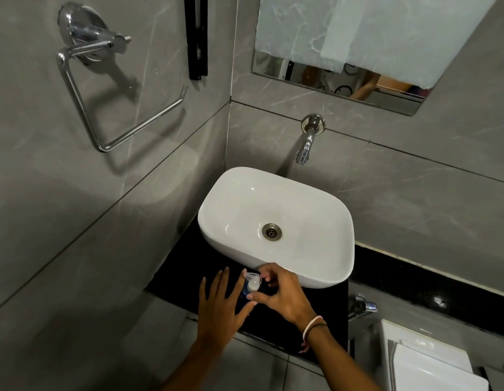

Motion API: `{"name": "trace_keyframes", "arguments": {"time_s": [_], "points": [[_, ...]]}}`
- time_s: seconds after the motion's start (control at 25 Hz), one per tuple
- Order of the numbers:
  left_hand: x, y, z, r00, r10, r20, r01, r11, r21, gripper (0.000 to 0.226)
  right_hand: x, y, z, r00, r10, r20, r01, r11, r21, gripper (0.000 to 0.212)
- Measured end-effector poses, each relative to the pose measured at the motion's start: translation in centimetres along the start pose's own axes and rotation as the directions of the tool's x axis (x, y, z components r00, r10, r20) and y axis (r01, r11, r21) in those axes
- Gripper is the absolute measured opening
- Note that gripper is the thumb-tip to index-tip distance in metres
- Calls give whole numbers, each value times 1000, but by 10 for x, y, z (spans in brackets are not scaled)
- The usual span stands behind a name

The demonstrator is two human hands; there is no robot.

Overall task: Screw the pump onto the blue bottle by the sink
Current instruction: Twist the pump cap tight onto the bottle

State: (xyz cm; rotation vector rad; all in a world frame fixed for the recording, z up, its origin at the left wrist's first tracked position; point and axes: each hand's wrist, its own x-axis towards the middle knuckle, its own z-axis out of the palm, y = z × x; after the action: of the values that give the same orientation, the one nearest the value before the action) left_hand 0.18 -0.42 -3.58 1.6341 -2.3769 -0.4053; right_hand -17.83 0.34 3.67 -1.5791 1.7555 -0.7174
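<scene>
While the blue bottle [246, 292] is standing upright at the front edge of the black bench [324, 314], just before the white sink [315, 272], the right hand [281, 296] is curling over it, thumb and fingers closing around the white collar of the clear pump [253, 281]. The left hand [221, 304] is lying open with fingers spread, flat against the bottle's left side and gripping nothing. The small plastic bottle is probably proving light, smooth and easy to tip, so it likely wants holding round the body while the stiff collar is being turned, not the spout.
</scene>
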Motion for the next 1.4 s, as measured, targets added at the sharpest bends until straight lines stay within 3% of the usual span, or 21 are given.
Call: {"name": "trace_keyframes", "arguments": {"time_s": [0.08,0.2,0.28,0.44,0.52,0.6,0.72,0.84,0.96,1.04,1.16,1.24,1.32,1.4], "points": [[1,0,1,1000,-4,-5,4,1000,11,69,0,2,-1,996,-55,69,55,999,3,56],[0,2,-1,1000,-15,-7,16,1000,9,71,3,2,4,1000,-28,7,28,999,35,31],[-1,2,-2,1000,-19,-5,19,1000,11,71,3,2,6,997,10,-71,-8,999,34,37],[-1,4,-3,999,-34,-22,34,999,14,70,1,3,9,1000,-31,5,30,995,92,52],[-2,7,-4,998,-49,-35,49,999,-8,70,2,6,12,998,0,-66,10,989,150,37],[-3,8,-4,998,-43,-38,43,999,-16,70,1,9,13,989,56,-138,-28,980,198,35],[-2,4,-2,999,-16,-29,16,1000,-1,69,-4,16,12,999,26,-43,-16,976,216,53],[-1,2,-1,1000,-14,-16,14,1000,-13,70,-1,15,15,999,29,-30,-21,974,223,37],[1,0,-3,1000,10,4,-10,1000,-8,69,2,15,14,995,28,-99,-8,980,197,41],[3,-2,-3,1000,15,16,-15,1000,7,69,1,16,13,999,-31,-36,36,987,155,52],[3,-2,-4,1000,1,11,-1,1000,3,70,4,16,15,998,-36,-58,43,992,123,33],[2,-1,-3,1000,3,12,-4,1000,9,70,4,15,16,993,-23,-118,35,994,100,38],[2,-2,-4,1000,5,15,-5,999,32,70,3,16,15,994,-78,-80,84,994,75,47],[3,-1,-5,1000,-4,12,4,999,40,71,3,19,14,990,-141,-18,141,990,23,42]]}}
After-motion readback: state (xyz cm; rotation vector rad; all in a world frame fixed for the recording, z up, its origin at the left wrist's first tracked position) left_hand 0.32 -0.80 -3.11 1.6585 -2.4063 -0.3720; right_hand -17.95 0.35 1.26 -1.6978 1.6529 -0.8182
